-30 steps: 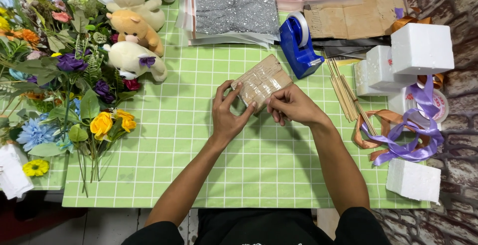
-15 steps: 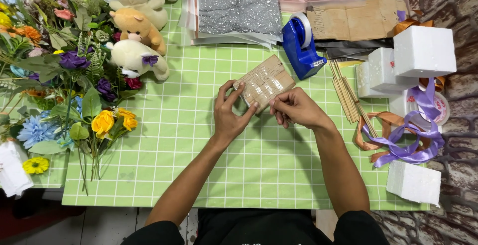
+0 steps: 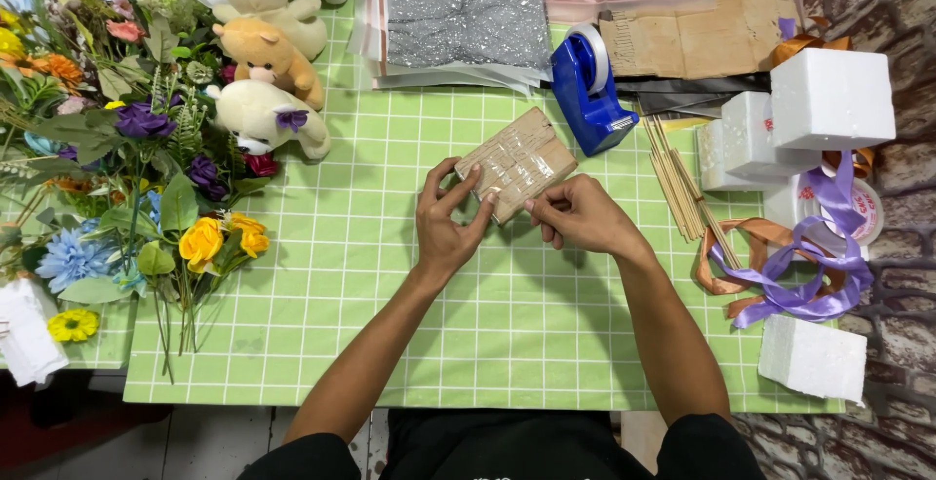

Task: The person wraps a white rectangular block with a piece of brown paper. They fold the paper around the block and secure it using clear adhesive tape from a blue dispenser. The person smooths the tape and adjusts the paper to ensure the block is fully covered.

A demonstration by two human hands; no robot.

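A small brown tape-wrapped block [image 3: 517, 163] lies tilted on the green-checked bench [image 3: 390, 344], its long axis running from lower left to upper right, away from the person. Both hands meet at its near end. The left hand [image 3: 444, 222] has its fingers [image 3: 450, 170] closed on the block's left corner. The right hand [image 3: 582, 215] pinches the lower edge, fingers together. A blue tape dispenser [image 3: 590, 90] stands just beyond.

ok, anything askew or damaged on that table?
Nothing damaged or spilled. The taped brown block lies skewed to the green grid cloth, held by the left hand and right hand. The purple ribbon is a loose tangle at the right edge. One white foam block overhangs the cloth.
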